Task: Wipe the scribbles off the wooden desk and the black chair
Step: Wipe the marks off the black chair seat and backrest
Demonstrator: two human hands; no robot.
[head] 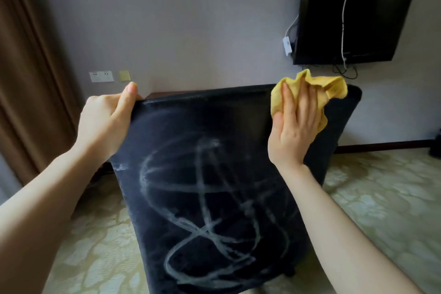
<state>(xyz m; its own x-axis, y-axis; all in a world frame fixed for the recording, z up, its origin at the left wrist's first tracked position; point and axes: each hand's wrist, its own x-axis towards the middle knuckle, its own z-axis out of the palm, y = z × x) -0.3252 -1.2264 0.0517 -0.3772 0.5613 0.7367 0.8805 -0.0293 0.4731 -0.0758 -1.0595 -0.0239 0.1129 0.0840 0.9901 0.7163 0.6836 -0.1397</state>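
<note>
The black chair back (181,126) fills the middle of the view, facing me. White chalky scribbles (207,210) loop across its middle and lower part, and its upper band looks smeared. My left hand (107,122) grips the top left corner of the chair back, thumb over the edge. My right hand (294,124) presses a crumpled yellow cloth (331,88) flat against the upper right of the chair back, fingers straight. Only a dark strip of the wooden desk (167,93) shows behind the chair's top edge.
A black wall-mounted screen (353,19) with hanging cables is at the upper right. Brown curtains (31,67) hang at the left. Wall sockets (101,76) sit low on the grey wall. Patterned pale green carpet (381,198) covers the floor around the chair.
</note>
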